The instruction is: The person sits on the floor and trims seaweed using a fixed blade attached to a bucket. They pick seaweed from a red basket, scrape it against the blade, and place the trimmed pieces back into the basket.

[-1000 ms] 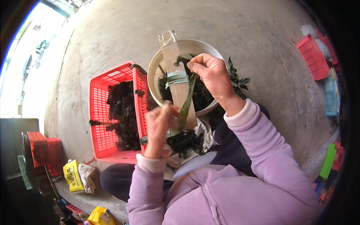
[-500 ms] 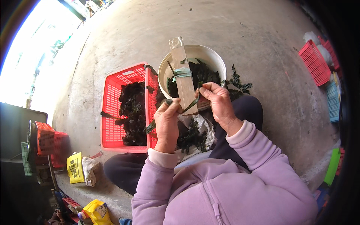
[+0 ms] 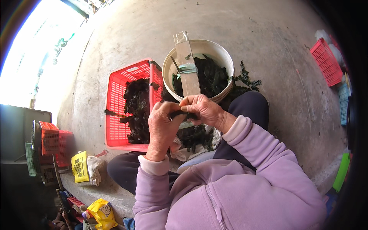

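My left hand and my right hand meet above my lap, both closed on a dark green strip of seaweed. Their fingertips nearly touch around it. Just beyond them stands a white bucket with dark seaweed inside. Across its top lies a wooden board, wrapped with a pale green tie. Left of the bucket, a red plastic basket holds a heap of brownish-black seaweed. More seaweed pieces lie on a white sack below my hands.
Seaweed fronds hang and lie at the bucket's right side. A yellow packet and a whitish cloth rest on the concrete floor at left. Red crates stand far right, and stacked baskets at far left.
My hands have come together, the right moving left and down toward the left one. The seaweed strip stretched between them is now bunched at the fingers. The view has shifted slightly.
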